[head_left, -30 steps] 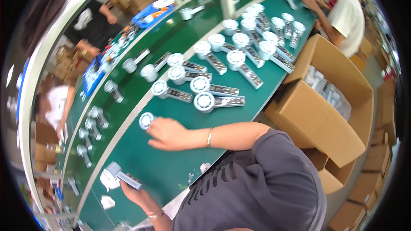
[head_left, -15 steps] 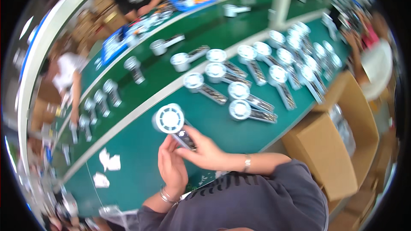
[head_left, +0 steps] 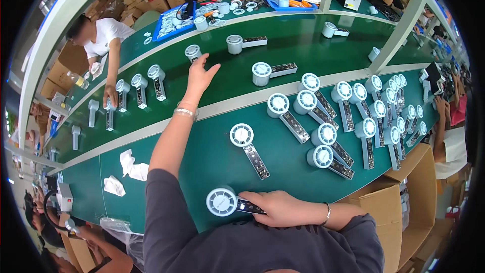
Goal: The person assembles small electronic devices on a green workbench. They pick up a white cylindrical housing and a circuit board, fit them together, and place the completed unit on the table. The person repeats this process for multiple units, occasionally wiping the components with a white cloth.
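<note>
My right hand [head_left: 285,209] is closed around the handle of a light-blue handheld fan [head_left: 221,201], keeping it low over the green table's near edge. The fan's round, slotted head faces up, and dark electronics show in its open handle. My left arm stretches across the belt, and my left hand [head_left: 201,75] has its fingers spread beside another fan [head_left: 193,52]. Whether the fingertips touch that fan, I cannot tell. On the table ahead of my right hand lies a separate fan [head_left: 255,159], handle pointing toward me.
Several similar fans [head_left: 366,129] crowd the table's right side. More fans [head_left: 139,85] lie along the green belt [head_left: 212,93], where a co-worker's hand [head_left: 110,94] touches one. Crumpled white paper [head_left: 135,168] lies left. A cardboard box [head_left: 376,207] stands right; a white post [head_left: 404,28] rises beyond.
My left hand has left the held fan and reached forward over the belt. My right hand has brought its fan nearer my body. The view has shifted, and the separate fan now shows plainly.
</note>
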`<control>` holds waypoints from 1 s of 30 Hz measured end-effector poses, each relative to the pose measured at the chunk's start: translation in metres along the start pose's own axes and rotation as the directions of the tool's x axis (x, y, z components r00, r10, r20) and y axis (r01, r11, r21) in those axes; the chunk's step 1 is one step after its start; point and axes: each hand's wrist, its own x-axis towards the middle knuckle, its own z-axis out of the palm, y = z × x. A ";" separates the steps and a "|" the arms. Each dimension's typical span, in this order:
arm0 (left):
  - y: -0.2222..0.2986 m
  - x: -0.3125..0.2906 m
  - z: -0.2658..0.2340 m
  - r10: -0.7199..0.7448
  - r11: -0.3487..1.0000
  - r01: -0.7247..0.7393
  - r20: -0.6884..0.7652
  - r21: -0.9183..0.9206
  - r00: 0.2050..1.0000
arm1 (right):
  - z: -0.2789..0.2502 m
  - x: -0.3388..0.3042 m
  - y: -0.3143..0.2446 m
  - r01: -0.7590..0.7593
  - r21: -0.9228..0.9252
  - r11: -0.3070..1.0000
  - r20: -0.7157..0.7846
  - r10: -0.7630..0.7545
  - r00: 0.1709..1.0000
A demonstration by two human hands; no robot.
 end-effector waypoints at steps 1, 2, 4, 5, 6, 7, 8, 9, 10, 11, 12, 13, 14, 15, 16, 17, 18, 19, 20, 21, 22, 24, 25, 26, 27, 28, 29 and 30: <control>-0.005 0.010 0.020 -0.001 1.000 0.001 0.013 0.021 1.000 | 0.000 0.004 0.012 -0.172 -0.076 0.982 0.216 0.185 0.959; -0.006 0.024 0.035 0.008 0.999 -0.009 0.015 0.039 1.000 | 0.004 0.003 0.019 -0.152 -0.063 0.986 0.192 0.161 0.968; -0.006 0.046 0.058 0.000 0.996 -0.003 0.032 0.089 0.999 | 0.008 -0.001 0.022 -0.108 -0.039 0.993 0.148 0.112 0.983; -0.005 0.055 0.067 -0.018 0.992 0.012 0.046 0.123 0.999 | -0.003 -0.001 0.021 -0.197 0.113 0.974 0.161 0.178 0.971; -0.004 0.063 0.076 -0.037 0.987 0.027 0.059 0.156 0.998 | -0.012 -0.001 0.016 -0.177 0.198 0.964 0.109 0.158 0.981; -0.004 0.070 0.083 -0.105 0.978 0.096 0.040 0.186 0.994 | -0.018 0.000 0.012 -0.148 0.281 0.948 0.056 0.138 0.989; -0.007 0.077 0.091 -0.121 0.983 0.114 0.042 0.145 0.992 | -0.024 0.001 0.009 -0.112 0.359 0.927 0.004 0.119 0.993; -0.013 0.081 0.101 -0.140 0.985 0.135 0.042 0.106 0.989 | -0.031 0.001 0.006 -0.179 0.440 0.880 0.054 0.173 0.983; -0.022 0.086 0.109 -0.160 0.985 0.157 0.036 0.067 0.986 | -0.032 0.000 0.003 -0.119 0.434 0.893 -0.054 0.157 0.986; -0.020 0.086 0.113 -0.155 0.986 0.154 0.016 0.055 0.988 | -0.031 -0.002 0.001 -0.056 0.425 0.903 -0.153 0.133 0.979; -0.019 0.086 0.116 -0.217 0.976 0.218 0.030 -0.007 0.976 | -0.030 -0.003 0.000 0.008 0.411 0.912 -0.245 0.102 0.964; -0.017 0.084 0.113 -0.199 0.979 0.199 0.013 -0.029 0.980 | -0.030 -0.005 0.002 0.043 0.330 0.943 -0.336 0.074 0.939; -0.016 0.079 0.111 -0.187 0.981 0.187 -0.003 -0.055 0.982 | -0.036 -0.007 -0.005 0.039 0.297 0.954 -0.394 0.085 0.915; -0.016 0.072 0.105 -0.155 0.987 0.150 -0.081 -0.065 0.985 | -0.038 -0.014 -0.005 0.095 0.279 0.956 -0.434 0.037 0.900; -0.008 0.063 0.096 -0.140 0.983 0.123 -0.115 -0.139 0.983 | -0.041 -0.024 -0.004 0.147 0.262 0.954 -0.480 -0.004 0.877; -0.003 0.052 0.082 -0.124 0.971 0.097 -0.115 -0.219 0.986 | -0.049 -0.026 -0.009 0.310 0.253 0.917 -0.556 -0.124 0.822; 0.000 0.039 0.065 -0.108 0.953 0.069 -0.120 -0.296 0.987 | -0.054 -0.034 -0.016 0.229 0.272 0.935 -0.489 -0.071 0.870; 0.006 0.023 0.039 -0.142 0.922 0.101 -0.084 -0.375 0.986 | -0.059 -0.044 -0.020 0.162 0.286 0.944 -0.419 -0.029 0.908; 0.011 0.006 0.017 -0.169 0.873 0.132 -0.037 -0.469 0.985 | -0.068 -0.040 -0.025 0.227 0.273 0.935 -0.399 -0.105 0.911; 0.008 -0.012 -0.008 -0.170 0.813 0.148 0.013 -0.563 0.985 | -0.066 -0.036 -0.027 0.107 0.291 0.951 -0.308 -0.013 0.951; 0.013 -0.033 -0.041 -0.179 0.773 0.180 0.063 -0.608 0.982 | -0.059 -0.030 -0.030 -0.013 0.299 0.954 -0.214 0.081 0.973; 0.024 -0.072 -0.094 -0.240 0.752 0.301 0.182 -0.587 0.954 | -0.032 -0.022 -0.022 -0.098 0.278 0.955 -0.103 0.131 0.986; 0.014 -0.093 -0.119 -0.219 0.790 0.279 0.174 -0.545 0.960 | -0.014 -0.019 -0.006 -0.178 0.144 0.973 0.005 0.179 0.984; 0.006 -0.114 -0.137 -0.254 0.790 0.329 0.212 -0.518 0.944 | 0.002 -0.018 0.010 -0.248 0.004 0.969 0.099 0.246 0.964; 0.007 -0.133 -0.151 -0.277 0.721 0.392 0.281 -0.572 0.919 | 0.008 -0.020 0.012 -0.229 -0.017 0.973 0.077 0.230 0.970; 0.005 -0.152 -0.160 -0.292 0.698 0.429 0.319 -0.573 0.902 | 0.008 -0.021 0.012 -0.214 -0.046 0.976 0.053 0.217 0.975; 0.003 -0.174 -0.172 -0.332 0.689 0.487 0.364 -0.537 0.870 | 0.002 -0.016 0.008 -0.184 -0.079 0.980 0.051 0.189 0.981; 0.003 -0.188 -0.179 -0.370 0.676 0.543 0.408 -0.498 0.835 | -0.014 -0.012 -0.003 -0.224 0.052 0.973 0.088 0.219 0.972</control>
